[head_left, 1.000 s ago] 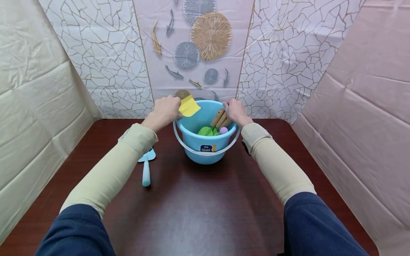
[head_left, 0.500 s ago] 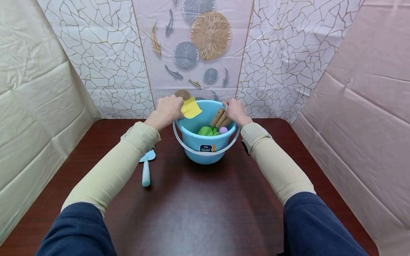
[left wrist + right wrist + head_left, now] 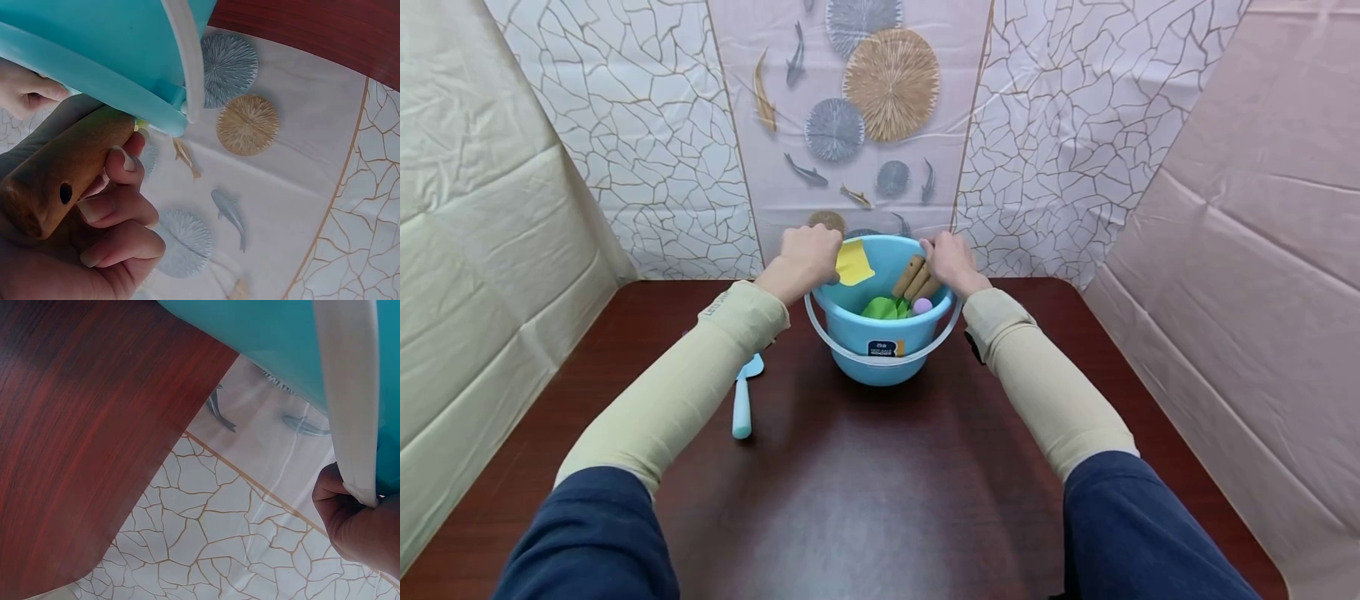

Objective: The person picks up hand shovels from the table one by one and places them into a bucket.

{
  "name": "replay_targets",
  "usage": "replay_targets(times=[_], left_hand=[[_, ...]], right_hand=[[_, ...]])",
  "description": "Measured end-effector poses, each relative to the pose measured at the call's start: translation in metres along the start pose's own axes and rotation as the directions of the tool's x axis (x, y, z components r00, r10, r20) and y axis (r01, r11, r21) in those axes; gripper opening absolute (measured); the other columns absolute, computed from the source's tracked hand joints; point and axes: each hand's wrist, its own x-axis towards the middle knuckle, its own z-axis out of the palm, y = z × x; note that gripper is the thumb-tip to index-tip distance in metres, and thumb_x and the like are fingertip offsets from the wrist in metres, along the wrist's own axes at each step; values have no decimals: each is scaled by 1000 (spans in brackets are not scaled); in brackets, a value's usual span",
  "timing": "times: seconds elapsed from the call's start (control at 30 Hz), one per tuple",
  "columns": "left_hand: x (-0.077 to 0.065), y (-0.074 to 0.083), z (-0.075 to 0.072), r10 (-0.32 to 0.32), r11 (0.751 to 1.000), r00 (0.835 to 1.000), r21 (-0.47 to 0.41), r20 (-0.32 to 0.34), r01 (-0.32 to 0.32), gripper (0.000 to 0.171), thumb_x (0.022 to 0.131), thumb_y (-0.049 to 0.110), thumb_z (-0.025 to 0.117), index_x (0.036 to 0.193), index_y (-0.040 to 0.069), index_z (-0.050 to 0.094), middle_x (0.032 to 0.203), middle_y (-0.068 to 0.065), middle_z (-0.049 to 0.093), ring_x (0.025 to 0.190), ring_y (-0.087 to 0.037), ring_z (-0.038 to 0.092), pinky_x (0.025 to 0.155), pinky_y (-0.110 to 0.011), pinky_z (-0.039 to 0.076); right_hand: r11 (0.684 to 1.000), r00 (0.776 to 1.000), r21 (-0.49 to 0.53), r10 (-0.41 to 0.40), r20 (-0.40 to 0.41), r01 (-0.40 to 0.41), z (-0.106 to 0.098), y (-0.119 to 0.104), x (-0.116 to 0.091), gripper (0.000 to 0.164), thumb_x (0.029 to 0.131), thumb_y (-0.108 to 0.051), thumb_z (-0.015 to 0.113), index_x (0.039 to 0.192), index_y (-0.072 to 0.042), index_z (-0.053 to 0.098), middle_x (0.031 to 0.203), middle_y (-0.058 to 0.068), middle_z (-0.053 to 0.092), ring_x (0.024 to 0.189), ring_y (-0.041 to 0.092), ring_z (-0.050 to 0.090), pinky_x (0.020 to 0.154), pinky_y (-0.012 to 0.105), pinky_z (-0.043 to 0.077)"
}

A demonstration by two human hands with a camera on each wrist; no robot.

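Toward the far side of a dark red-brown table [image 3: 880, 500], a light blue bucket [image 3: 880, 377] has its opening facing up, with a white carrying handle [image 3: 347, 381] hanging down across its front. On the front wall is a dark navy label [image 3: 882, 348] with an orange patch at its right end; it carries small rows of pale characters, too blurred to read with certainty.

The person's left hand [image 3: 808, 252], by the left rim, has its fingers curled around the wooden grip [image 3: 69, 165] of a yellow-bladed tool [image 3: 853, 264] — the wrist view shows a dark hole near the grip's end. The yellow blade appears against the bucket's inner left side; whether it touches the wall cannot be told. Opposite, the right hand [image 3: 951, 257] pinches the right rim, close to where the white handle meets the bucket.

Inside, wooden handles [image 3: 910, 275] lean to the right, above something green [image 3: 880, 309] and a lilac round object [image 3: 922, 307]. On the table to the left lies a light blue trowel [image 3: 742, 408], its blade partly hidden by the left forearm.

Both forearms wear cream coverings below navy sleeves [image 3: 595, 533]; the left cuff [image 3: 745, 308] bears a short line of dark lettering — too small to read surely. Behind hangs cloth [image 3: 662, 125] printed with gold crackle lines, fish and round medallions.
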Motion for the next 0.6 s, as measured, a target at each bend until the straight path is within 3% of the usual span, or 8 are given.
replay_targets(times=[0.37,0.6], left_hand=[[7,15,2,-17,998,1000,66,26,16,26,83,21,67,106,9,63,104,-10,64,91,-26,60,82,-43,52],[8,23,5,-26,995,997,98,71,19,17,90,17,57,105,11,63,106,-9,63,92,-25,61,81,-41,51]], right_hand=[[1000,1000,20,1,0,-1,0,0,-1,43,105,-33,35,73,-10,52,69,5,48,63,19,51,59,31,41],[1000,1000,18,5,3,-5,-1,1,-2,43,104,-36,34,73,-11,52,69,5,49,64,20,52,60,31,41]])
